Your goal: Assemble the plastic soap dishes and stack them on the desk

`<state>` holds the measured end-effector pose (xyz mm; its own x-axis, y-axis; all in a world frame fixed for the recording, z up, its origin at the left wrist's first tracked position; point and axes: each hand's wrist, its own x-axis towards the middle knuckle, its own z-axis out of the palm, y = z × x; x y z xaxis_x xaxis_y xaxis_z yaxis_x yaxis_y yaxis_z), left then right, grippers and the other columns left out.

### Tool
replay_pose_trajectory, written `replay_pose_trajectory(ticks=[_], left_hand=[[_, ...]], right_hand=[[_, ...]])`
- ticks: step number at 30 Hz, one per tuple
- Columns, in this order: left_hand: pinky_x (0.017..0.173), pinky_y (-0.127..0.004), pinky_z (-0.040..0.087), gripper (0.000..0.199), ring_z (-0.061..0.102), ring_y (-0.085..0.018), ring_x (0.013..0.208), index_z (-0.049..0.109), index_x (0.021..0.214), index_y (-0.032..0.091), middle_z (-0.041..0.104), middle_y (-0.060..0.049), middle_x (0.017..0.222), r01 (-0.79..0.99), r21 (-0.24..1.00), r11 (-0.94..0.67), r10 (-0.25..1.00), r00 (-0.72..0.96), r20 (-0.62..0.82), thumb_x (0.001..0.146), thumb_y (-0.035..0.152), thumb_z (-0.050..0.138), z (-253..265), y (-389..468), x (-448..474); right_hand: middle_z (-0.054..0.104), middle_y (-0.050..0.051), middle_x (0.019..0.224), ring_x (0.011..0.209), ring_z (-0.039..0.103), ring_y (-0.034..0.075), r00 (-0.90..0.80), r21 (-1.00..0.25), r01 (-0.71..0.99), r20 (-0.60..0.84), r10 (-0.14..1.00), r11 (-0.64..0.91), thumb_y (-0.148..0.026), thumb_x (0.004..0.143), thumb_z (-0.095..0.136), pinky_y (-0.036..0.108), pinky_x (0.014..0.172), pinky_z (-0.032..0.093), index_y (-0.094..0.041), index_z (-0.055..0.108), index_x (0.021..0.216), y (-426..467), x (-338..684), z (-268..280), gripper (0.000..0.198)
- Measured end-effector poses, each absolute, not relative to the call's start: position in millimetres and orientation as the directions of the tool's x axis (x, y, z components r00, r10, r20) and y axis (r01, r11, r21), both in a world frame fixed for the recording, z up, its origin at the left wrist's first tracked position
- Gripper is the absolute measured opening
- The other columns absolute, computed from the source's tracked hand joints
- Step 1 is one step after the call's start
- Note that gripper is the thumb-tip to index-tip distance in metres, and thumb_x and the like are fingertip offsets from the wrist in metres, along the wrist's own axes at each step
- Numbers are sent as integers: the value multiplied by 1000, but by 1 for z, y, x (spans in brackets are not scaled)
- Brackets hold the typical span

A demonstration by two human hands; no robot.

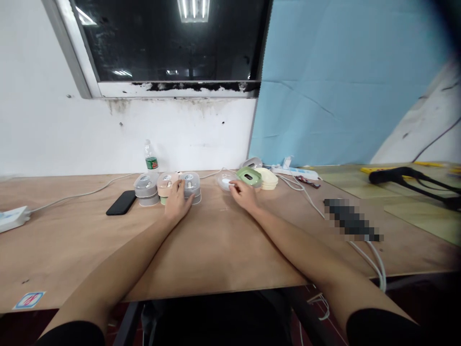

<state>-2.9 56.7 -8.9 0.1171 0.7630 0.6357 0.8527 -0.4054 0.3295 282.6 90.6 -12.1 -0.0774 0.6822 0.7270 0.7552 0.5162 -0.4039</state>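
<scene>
My left hand (176, 202) rests against a pink container (164, 182) and a grey container (191, 183) with clear lids, its thumb apart from the fingers. Each stands on another container in a two-high stack. A further grey stack (146, 185) stands just left of them. With fingers bent together, my right hand (245, 196) grips the edge of a clear lid (224, 179) that has a white spot in its middle. Behind that hand lie a green frame-like lid (249, 176) with a dark slot and a pile of cream-coloured pieces (268, 179).
A black phone (121, 203) lies left of the stacks, and a water bottle (150, 156) stands by the wall. Power strips (297, 173) (13, 218) and white cables cross the table (216, 254). A pixelated dark object (349, 219) and a black strap-like item (410, 180) are at right.
</scene>
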Motion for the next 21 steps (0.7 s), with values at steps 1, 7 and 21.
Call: replay_pose_trajectory(ticks=[1,7,21], left_hand=[[102,-47,46,62,45,-34,131,34,144,17,38,-17,146,849,333,-411,760,117,639,90,41,52,-9,57,-3],[107,-47,40,56,43,-30,132,35,142,17,42,-17,140,791,300,-532,656,161,738,91,37,51,-7,54,-5],[81,-35,53,32,65,-22,96,63,110,20,68,-8,107,587,133,-799,592,725,352,93,39,43,-9,39,10]], right_hand=[[68,9,89,79,60,21,-39,-397,763,760,649,510,-38,91,46,33,80,45,-19,67,105,94,290,-10,32],[60,17,108,108,49,29,290,-452,853,826,483,261,-29,89,38,44,99,37,-12,61,111,121,367,-8,35],[50,17,124,119,46,31,526,-695,718,511,679,-33,-27,66,64,46,106,34,-15,67,92,151,421,-40,29]])
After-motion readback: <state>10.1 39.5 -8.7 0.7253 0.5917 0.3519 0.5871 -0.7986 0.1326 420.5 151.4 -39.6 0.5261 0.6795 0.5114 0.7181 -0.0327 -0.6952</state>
